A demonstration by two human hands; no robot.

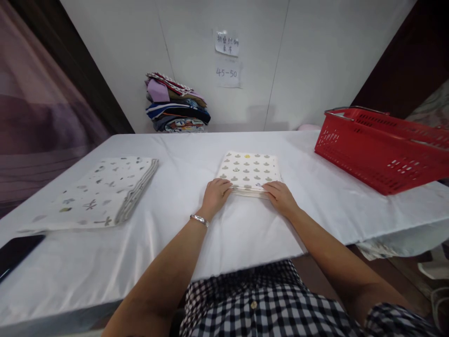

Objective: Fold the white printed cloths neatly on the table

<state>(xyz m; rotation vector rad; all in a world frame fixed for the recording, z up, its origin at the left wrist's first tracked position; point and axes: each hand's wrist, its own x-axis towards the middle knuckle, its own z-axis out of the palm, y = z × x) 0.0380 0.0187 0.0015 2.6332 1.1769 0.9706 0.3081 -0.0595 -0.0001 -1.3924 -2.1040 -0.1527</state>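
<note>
A white cloth [246, 169], printed with rows of grey-green duck-like shapes, lies folded into a small layered square at the middle of the table. My left hand [215, 198] grips its near left corner, fingertips on the top layer. At the near right corner, my right hand [281, 196] holds the same cloth in a matching way. Both thumbs are mostly hidden. Farther left lies a larger folded white cloth [101, 192] with grey and dark leaf-like prints, its layers showing along the right edge; neither hand touches it.
A red plastic basket [365, 152] stands at the table's right end. Folded fabrics [178, 104] are piled against the back wall. A dark phone [17, 252] lies at the left edge of the white-covered table [168, 262]. Paper signs [228, 58] hang on the wall.
</note>
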